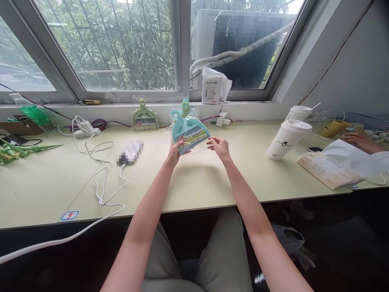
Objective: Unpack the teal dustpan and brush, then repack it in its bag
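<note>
A light blue dustpan set in clear plastic wrap, with a printed label, is held tilted above the table. My left hand grips its lower left corner, thumb on the front. At its lower right edge, my right hand pinches the clear wrap between thumb and forefinger. Behind it, the handle of another wrapped dustpan shows against the wall; the rest is hidden. A green wrapped dustpan leans on the wall further left.
White cups and a tissue pack stand right, near another person's hand. Left are a phone, white cables, a power strip and a green bottle. A white package sits on the sill.
</note>
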`<state>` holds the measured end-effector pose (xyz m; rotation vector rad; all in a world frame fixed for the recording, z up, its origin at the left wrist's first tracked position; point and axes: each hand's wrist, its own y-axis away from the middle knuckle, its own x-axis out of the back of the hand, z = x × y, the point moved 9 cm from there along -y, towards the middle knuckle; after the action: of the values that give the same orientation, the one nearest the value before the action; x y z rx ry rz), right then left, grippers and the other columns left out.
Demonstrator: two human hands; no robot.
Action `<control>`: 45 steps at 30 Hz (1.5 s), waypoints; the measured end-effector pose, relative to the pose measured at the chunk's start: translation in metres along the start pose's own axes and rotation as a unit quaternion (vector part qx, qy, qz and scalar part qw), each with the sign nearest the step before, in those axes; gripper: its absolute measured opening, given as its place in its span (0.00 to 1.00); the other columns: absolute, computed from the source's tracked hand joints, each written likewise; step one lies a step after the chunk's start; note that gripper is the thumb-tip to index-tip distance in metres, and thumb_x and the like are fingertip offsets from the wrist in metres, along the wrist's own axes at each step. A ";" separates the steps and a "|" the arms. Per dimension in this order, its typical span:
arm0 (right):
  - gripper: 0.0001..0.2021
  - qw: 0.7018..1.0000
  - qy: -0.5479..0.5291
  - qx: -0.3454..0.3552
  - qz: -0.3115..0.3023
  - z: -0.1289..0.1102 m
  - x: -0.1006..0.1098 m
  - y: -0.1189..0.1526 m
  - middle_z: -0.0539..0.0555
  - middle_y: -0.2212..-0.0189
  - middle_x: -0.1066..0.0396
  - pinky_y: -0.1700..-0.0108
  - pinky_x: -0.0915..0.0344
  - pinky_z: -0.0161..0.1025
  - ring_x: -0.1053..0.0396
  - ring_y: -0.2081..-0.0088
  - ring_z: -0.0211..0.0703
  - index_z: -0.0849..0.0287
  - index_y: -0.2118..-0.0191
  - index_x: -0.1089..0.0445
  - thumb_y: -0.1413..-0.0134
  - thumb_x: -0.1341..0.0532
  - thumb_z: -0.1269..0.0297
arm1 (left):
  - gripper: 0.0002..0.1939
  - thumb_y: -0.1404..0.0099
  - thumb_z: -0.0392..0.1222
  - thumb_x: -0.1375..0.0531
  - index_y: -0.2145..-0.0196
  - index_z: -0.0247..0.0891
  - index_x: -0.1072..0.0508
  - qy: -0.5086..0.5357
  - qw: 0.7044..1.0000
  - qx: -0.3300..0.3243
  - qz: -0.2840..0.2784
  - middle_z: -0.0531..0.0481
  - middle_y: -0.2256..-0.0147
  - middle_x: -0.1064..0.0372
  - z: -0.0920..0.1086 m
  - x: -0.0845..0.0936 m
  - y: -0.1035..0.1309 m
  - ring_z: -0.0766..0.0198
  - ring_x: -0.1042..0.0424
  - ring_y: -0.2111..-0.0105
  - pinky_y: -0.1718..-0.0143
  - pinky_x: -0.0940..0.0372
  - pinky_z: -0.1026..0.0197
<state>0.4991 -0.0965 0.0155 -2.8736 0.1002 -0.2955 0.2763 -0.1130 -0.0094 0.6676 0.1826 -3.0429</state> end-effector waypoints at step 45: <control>0.18 0.986 -0.146 0.006 0.086 0.060 0.006 -0.027 0.54 0.66 0.26 0.55 0.31 0.44 0.29 0.63 0.41 0.60 0.65 0.32 0.64 0.31 0.59 | 0.29 0.51 0.46 0.33 0.51 0.38 0.31 -0.265 0.963 -0.032 -0.043 0.41 0.58 0.26 -0.003 0.013 -0.007 0.59 0.25 0.72 0.66 0.33 0.56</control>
<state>0.5187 -0.0566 -0.0333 -2.8357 0.2866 0.1572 0.2657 -0.1056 -0.0167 -0.1742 0.2965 -3.1408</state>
